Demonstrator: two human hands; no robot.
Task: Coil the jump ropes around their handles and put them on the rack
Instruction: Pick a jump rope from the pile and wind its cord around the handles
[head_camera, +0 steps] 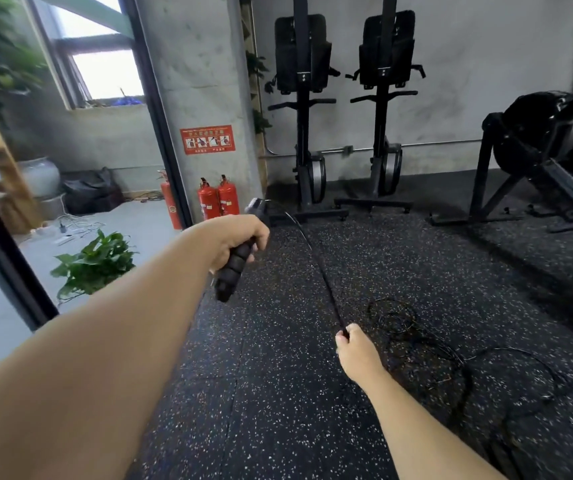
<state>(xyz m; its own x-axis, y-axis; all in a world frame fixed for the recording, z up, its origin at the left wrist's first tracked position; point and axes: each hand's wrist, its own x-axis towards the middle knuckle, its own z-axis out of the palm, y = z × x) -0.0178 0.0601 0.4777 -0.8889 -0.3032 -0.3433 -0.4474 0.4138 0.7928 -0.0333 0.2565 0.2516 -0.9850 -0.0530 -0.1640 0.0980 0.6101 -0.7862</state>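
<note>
The right hand (356,355) pinches the jump-rope cord (316,265) so it runs taut for winding, its slack (465,362) tangled on the floor (278,393) just beside, up to the black handle (233,271), perhaps two together, which the left hand (240,237) grips in a fist.

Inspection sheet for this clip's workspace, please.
Surface: black speckled rubber floor.
Job's things: black ribbed jump-rope handle raised; thin black rope runs from its top down to the right hand; tangled black rope lies on the floor. No rack seen.
Clutter: green leafy plant at the floor's left edge.
Grippers: left hand grips the handle; right hand pinches the rope.
Cables: white cords on the grey floor at left.
Surroundings: two red fire extinguishers, black upright machines by the wall.
</note>
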